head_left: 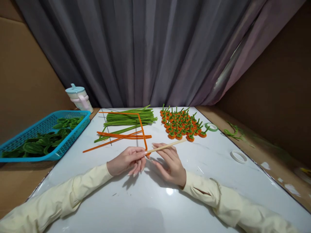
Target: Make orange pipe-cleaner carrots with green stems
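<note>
- One orange fuzzy pipe cleaner (pixel 142 129), bent near mid-length: near end at the left fingertips, far leg passing over the green stock behind. Risk: the long free leg could snag there and drag stems along.
- One pale, thin wooden stick (pixel 167 146): one end at the same fingertips, the other pointing right and away. Risk: the smooth surface could let the orange wire slip or twist if the pinch slackens.
- Left hand (pixel 130 160): thumb and finger pinched on stick and wire together, other fingers loosely curled. Risk: a single small grip; the stick could swivel about it.
- Right hand (pixel 172 163): fingers spread, thumb apart, stick crossing in front of the fingers; no firm hold seen. Risk: a knock from these fingers could tilt the stick.
- Loose straight orange pipe cleaners (pixel 131 137), crossed on the bench behind the left hand. Risk: easily scattered by a sleeve.
- Bundle of straight green pipe cleaners (pixel 128 118), beyond them.
- Cluster of orange fuzzy rounds with upright green stems (pixel 179 126), right of the bundle. Risk: the stick's far end points towards it; a wide swing could topple the nearest pieces.
- White glossy bench (pixel 109 200), under all these. Risk: slick-looking; dropped pieces could slide.
</note>
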`<state>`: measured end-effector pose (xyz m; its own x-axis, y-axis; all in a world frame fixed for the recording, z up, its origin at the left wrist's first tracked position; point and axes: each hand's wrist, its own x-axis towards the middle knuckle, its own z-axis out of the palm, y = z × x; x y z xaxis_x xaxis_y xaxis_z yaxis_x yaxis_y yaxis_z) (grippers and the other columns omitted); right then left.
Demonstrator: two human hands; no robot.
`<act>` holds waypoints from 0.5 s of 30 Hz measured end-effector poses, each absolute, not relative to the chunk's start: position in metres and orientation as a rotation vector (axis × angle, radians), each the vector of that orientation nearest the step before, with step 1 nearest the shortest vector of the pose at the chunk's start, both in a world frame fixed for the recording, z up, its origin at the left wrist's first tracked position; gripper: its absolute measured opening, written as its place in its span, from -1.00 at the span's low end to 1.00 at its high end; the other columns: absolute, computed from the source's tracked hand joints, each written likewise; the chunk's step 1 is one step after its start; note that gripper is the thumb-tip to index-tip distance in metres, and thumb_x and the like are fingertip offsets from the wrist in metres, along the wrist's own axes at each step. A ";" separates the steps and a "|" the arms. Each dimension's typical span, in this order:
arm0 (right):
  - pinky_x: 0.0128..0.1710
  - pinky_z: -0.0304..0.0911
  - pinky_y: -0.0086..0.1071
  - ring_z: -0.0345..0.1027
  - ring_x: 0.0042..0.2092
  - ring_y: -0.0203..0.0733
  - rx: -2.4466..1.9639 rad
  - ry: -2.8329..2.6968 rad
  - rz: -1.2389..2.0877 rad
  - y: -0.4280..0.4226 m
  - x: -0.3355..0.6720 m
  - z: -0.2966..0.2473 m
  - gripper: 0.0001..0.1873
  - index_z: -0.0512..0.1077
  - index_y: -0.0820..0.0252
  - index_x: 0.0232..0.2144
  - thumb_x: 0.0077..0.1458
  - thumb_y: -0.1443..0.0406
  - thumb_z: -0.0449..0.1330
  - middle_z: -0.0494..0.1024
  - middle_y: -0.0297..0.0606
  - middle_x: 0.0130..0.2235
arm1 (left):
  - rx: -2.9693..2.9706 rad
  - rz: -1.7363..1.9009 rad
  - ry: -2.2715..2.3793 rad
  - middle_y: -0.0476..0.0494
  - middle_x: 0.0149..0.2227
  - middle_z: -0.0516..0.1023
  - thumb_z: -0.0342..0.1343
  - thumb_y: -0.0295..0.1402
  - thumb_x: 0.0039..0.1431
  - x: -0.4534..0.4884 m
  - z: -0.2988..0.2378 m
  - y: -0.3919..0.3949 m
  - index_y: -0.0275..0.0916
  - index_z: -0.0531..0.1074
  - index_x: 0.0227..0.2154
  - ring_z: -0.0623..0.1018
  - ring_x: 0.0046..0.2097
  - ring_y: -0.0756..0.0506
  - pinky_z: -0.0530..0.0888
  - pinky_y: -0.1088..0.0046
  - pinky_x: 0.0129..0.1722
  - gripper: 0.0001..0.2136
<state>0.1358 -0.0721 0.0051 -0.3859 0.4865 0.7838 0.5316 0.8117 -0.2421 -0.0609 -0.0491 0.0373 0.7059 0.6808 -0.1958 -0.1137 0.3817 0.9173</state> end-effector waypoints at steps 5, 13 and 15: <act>0.04 0.03 -0.06 0.00 0.18 -0.03 -0.689 -2.114 0.185 -0.068 0.134 0.010 -0.56 0.10 0.10 0.13 0.21 0.24 -0.03 0.27 -0.11 0.12 | 1.101 0.374 0.576 -0.01 -0.67 0.43 0.10 -0.18 0.08 -0.064 0.039 -0.050 -0.37 0.32 -0.45 0.30 -0.79 0.12 0.16 0.71 -0.87 -0.71; -0.04 0.04 -0.17 0.25 -0.03 -0.14 -0.604 -2.160 0.387 -0.063 0.127 0.022 -0.77 0.32 0.14 -0.22 0.23 0.18 -0.06 0.48 -0.22 -0.27 | 1.400 0.237 0.587 0.07 -0.67 0.36 -0.04 -0.14 0.18 -0.070 0.054 -0.049 -0.32 0.28 -0.38 0.27 -0.78 0.13 0.17 0.68 -0.83 -0.71; -0.08 0.07 -0.20 0.30 -0.15 -0.20 -0.561 -2.137 0.405 -0.063 0.126 0.024 -0.78 0.32 0.16 -0.27 0.24 0.21 -0.07 0.46 -0.25 -0.33 | 1.492 0.229 0.599 0.08 -0.65 0.35 -0.10 -0.14 0.21 -0.071 0.059 -0.050 -0.30 0.26 -0.36 0.27 -0.76 0.13 0.16 0.68 -0.82 -0.72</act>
